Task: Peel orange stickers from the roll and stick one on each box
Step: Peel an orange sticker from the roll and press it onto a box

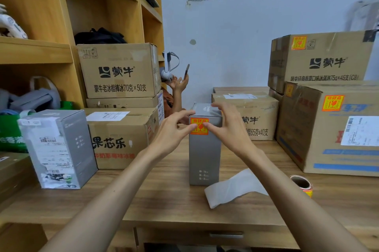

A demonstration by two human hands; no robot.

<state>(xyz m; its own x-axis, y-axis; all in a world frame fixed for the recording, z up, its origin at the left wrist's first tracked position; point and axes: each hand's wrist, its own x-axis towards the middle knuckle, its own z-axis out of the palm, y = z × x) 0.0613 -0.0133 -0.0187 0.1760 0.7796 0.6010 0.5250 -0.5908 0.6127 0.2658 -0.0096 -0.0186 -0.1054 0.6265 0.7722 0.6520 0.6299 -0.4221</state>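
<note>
So the orange sticker (199, 126) sits high on the front of the tall grey box (205, 155), which stands upright mid-worktop (164, 200). The sticker looks thin and floppy with a tacky back, so I'd guess it wrinkles or traps bubbles if pressed unevenly. Best rubbed from the middle outward. The box looks like light, stiff card, and being tall and narrow it's probably tippy when pushed from the front, so brace it near the top.

Left hand (172, 130) is spread, fingers mostly straight, one fingertip on the sticker's left edge. Right hand (229, 124) is just as loose, a fingertip on the right edge, other fingers reaching over the box top. Neither grips anything. The roll (302, 185) lies off to the right, with a backing strip (231, 188) beside the box.
</note>
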